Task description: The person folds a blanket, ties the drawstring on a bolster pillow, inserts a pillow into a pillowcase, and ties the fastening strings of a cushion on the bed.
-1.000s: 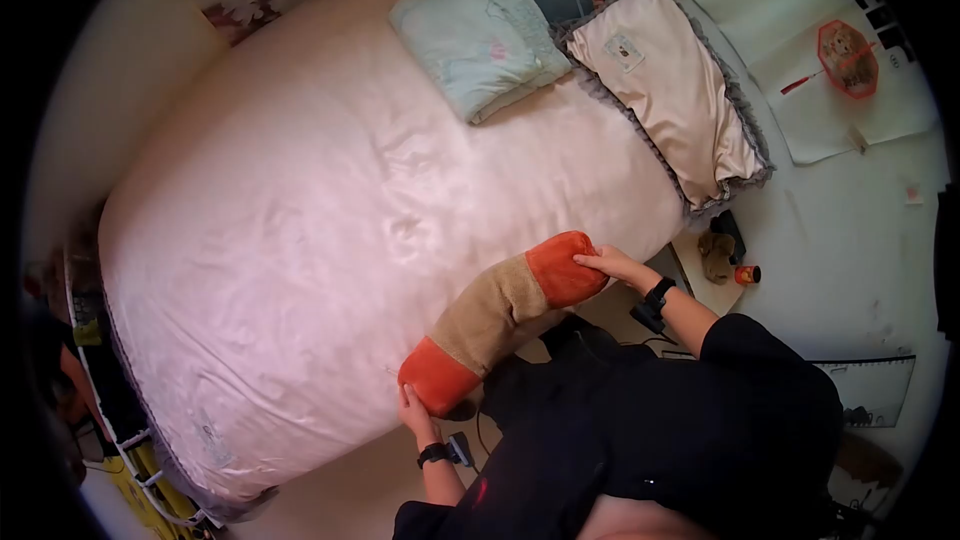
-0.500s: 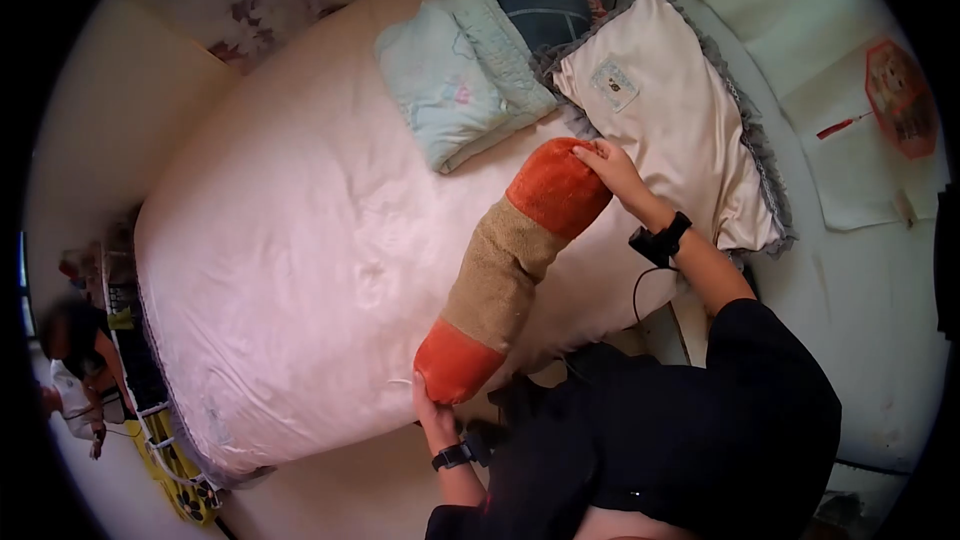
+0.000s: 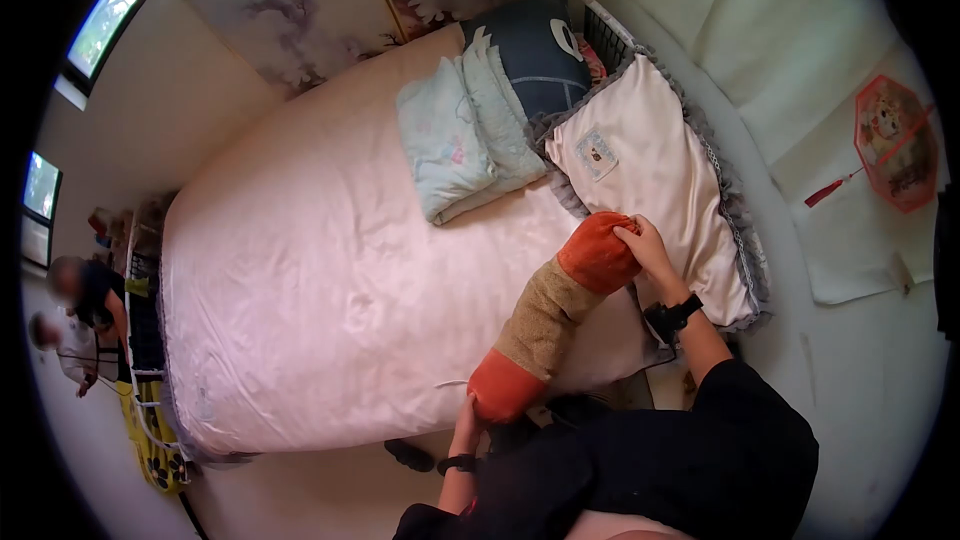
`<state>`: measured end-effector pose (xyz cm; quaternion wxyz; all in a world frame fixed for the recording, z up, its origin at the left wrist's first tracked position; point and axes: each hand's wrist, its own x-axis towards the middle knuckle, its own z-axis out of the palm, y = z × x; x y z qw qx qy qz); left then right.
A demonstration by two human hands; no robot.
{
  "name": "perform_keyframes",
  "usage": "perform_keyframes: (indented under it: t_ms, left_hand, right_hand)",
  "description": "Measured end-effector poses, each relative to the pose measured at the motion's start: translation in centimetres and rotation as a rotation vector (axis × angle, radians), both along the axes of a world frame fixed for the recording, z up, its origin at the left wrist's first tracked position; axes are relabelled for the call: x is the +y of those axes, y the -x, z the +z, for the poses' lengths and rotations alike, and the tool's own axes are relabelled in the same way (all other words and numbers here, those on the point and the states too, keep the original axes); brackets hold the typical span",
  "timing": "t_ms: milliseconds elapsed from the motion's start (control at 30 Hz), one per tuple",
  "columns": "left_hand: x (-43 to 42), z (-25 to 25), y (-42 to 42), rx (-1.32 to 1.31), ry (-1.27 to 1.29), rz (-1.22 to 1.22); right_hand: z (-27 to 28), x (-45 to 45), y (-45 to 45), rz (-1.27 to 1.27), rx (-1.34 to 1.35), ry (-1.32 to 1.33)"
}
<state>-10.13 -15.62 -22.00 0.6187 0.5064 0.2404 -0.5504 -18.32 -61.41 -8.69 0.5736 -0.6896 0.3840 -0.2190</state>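
A plush bolster pillow (image 3: pixel 545 320) with orange ends and a tan middle slants across my front, over the near edge of the bed. My left hand (image 3: pixel 472 422) grips its lower orange end. At the upper orange end, the fingers of my right hand (image 3: pixel 645 245) are closed on the fabric. Beyond the bolster lies a pink satin bed cover (image 3: pixel 330 290). A ruffled pink pillow (image 3: pixel 650 155) is just past my right hand, and a folded pale-green quilt (image 3: pixel 465 135) rests on the cover.
A dark blue cushion (image 3: pixel 540 55) sits at the head of the bed by the metal bed rail (image 3: pixel 605 35). At far left are two people, one in a dark top (image 3: pixel 100 295). A red octagonal decoration (image 3: pixel 895 145) hangs on the right wall.
The view has shifted, bringing windows into sight at the left. The bolster has moved a little right, closer to the ruffled pillow, with both my hands still on its ends.
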Motion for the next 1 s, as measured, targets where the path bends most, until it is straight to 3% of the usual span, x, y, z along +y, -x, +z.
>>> perform_keyframes:
  t_ms: [33,67,167,267,333,367,433,467,533,667,700,767,833,933,1000]
  left_hand:
    - [0.0,0.8,-0.5,-0.005,-0.039,-0.044]
    - [0.6,-1.6,-0.9,0.023,0.078,-0.007]
    - [-4.2,4.1,-2.1,-0.081,-0.004,-0.1]
    - [-14.4,8.9,-3.8,-0.067,0.385,-0.008]
    - [-23.6,12.9,-6.1,0.098,0.696,0.169]
    - [-27.5,16.0,-7.3,0.151,0.784,0.219]
    - [-34.5,18.8,-10.3,0.175,1.007,0.135]
    - [-36.3,20.2,-11.5,0.094,0.911,0.075]
    - [-38.6,16.3,-13.4,0.015,0.797,0.011]
    - [-34.6,8.8,-12.0,0.071,0.644,0.037]
    - [-32.6,6.9,-10.9,0.129,0.574,0.078]
    - [-29.7,3.4,-9.1,0.292,0.414,0.175]
    - [-27.3,0.3,-7.6,0.296,0.362,0.133]
    - [-24.6,-1.5,-5.8,0.291,0.35,0.148]
    - [-23.2,-2.3,-5.0,0.299,0.353,0.178]
  right_hand:
    - [1.7,0.1,-0.4,0.001,0.001,0.006]
    - [3.8,-0.3,-1.1,0.047,0.001,0.137]
    - [11.6,-3.8,-5.6,0.16,-0.114,0.428]
    - [24.5,-7.4,-12.0,0.048,-0.208,0.918]
    - [32.2,-12.3,-17.8,-0.172,-0.242,1.461]
    - [35.7,-17.4,-20.6,-0.202,0.006,1.542]
    - [38.4,-17.4,-22.5,-0.315,-0.298,1.37]
    - [38.8,-16.4,-22.5,-0.319,-0.314,1.386]
    - [36.4,-14.3,-20.6,0.008,-0.062,1.126]
    - [22.8,-14.6,-16.2,0.345,0.26,1.246]
    - [19.7,-14.8,-14.7,0.422,0.386,1.175]
    - [11.8,-18.2,-11.2,0.388,0.632,1.117]
    - [9.4,-18.1,-7.5,0.246,0.9,0.979]
    - [6.4,-19.4,-1.6,0.15,1.01,0.955]
    - [4.8,-19.8,2.2,-0.059,1.042,0.768]
